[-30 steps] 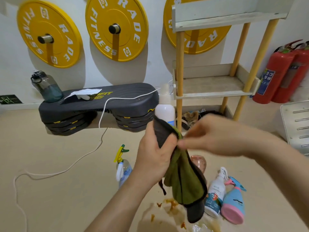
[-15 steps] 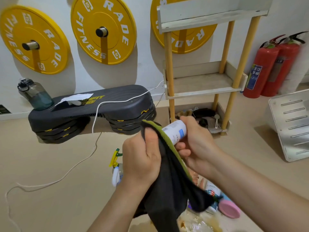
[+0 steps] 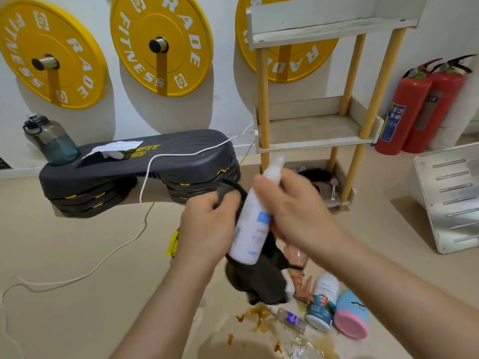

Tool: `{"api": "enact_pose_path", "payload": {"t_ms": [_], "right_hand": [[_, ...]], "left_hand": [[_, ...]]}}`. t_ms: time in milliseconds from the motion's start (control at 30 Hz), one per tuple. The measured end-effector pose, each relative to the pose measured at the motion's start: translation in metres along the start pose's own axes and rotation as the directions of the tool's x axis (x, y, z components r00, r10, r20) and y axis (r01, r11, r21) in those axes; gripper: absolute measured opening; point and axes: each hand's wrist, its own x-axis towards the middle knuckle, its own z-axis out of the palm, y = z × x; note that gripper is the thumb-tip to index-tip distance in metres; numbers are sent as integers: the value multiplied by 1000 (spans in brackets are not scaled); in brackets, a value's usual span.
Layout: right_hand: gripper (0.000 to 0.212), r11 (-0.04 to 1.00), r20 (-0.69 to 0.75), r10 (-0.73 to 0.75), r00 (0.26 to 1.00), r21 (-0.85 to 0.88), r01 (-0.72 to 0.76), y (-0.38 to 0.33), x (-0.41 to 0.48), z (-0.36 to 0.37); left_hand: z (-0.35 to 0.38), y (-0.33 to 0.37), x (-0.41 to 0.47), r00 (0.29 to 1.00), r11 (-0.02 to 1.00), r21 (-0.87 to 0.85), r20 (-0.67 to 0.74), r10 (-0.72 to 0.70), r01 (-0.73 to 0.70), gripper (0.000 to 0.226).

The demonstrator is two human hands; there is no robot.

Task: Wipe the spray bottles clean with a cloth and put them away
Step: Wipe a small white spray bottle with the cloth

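Got the right hand (image 3: pixel 293 211) curled tight round the upper half of a tall white plastic spray bottle (image 3: pixel 252 224), nozzle end up and leaning a bit to the right. Clutching a dark grey cloth (image 3: pixel 259 278) in the left hand (image 3: pixel 207 224), bunched against the bottle's side and drooping below its base. All of it held up in mid-air, well above the floor.

Looks like smack in the middle of the wiping step, nowhere near putting away yet. Next up, probably: turning the bottle in the right hand, dragging the cloth down the body, then reaching over to the pale wooden shelf unit with yellow posts (image 3: pixel 311 130) behind.

Further out, down on the floor: a white bottle with a blue label (image 3: pixel 322 299), a blue-and-pink bottle (image 3: pixel 352 314) just beside it, a small clear bottle (image 3: pixel 291 318), all near a brown sticky-looking spill (image 3: pixel 256 314). Guessing more wiping to come.
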Motion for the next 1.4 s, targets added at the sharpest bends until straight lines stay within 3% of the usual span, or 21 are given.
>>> {"api": "enact_pose_path", "payload": {"t_ms": [167,267,333,400,467,500,533,600,667,733,800,867,900,933,967,1000,1067,1133,1233,1300,1400], "right_hand": [[32,995,-193,-9,981,-100,-11,28,12,4],[37,994,-199,105,974,17,-104,33,20,-6],[36,982,-189,172,967,111,-153,35,22,-9],[32,959,-148,218,965,216,-184,33,18,-6],[32,937,-111,226,968,297,-184,27,13,1],[33,935,-103,207,973,313,-165,23,11,4],[34,949,-107,161,981,291,-123,18,8,6],[35,989,-113,-24,993,142,40,8,5,7],[34,973,-47,-227,973,21,228,0,2,3],[32,926,51,-374,926,-30,375,-4,-2,-1],[30,864,102,-476,873,-132,486,-3,-2,-1],[33,865,-9,-477,879,-184,467,4,1,2],[34,903,-122,-415,902,-173,392,8,4,2],[36,946,-227,-318,920,-134,294,11,8,2],[38,978,-302,-206,931,-77,191,12,12,0],[41,996,-347,-81,934,4,88,13,15,-1],[38,957,-331,218,918,257,-135,13,18,-3],[33,773,-119,488,865,518,-365,13,11,-1],[32,551,222,560,798,620,-559,22,-3,6],[30,514,271,561,783,627,-585,22,-3,7],[29,742,161,455,876,475,-473,12,3,3]], "left_hand": [[5,14,-19,964,961,194,217,154,-198,44],[-3,16,-23,883,908,134,325,339,-398,42],[-7,8,-18,844,896,57,366,393,-441,42],[-4,-2,-15,840,817,244,311,445,-523,37],[2,-6,-14,811,651,494,245,532,-576,43],[5,-8,-14,805,638,513,216,552,-575,40],[6,-9,-15,826,701,448,189,532,-554,37],[7,-5,-15,921,919,116,153,358,-377,47],[5,5,-17,971,984,-147,202,128,-99,54],[4,11,-19,942,912,-358,327,-79,201,49],[2,12,-20,832,728,-526,545,-109,440,47],[5,13,-22,796,596,-593,590,-136,541,50],[8,14,-22,826,646,-570,534,-178,507,52],[11,14,-22,885,772,-486,415,-209,410,53],[14,15,-23,949,908,-336,269,-162,250,52],[15,16,-26,988,985,-166,153,-13,39,49],[17,10,-30,921,915,111,82,381,-388,38],[18,5,-34,798,753,271,120,591,-599,33],[19,2,-36,702,619,392,106,704,-681,46],[17,5,-36,727,649,414,49,684,-638,42],[14,14,-35,875,804,362,73,480,-471,42]]}}
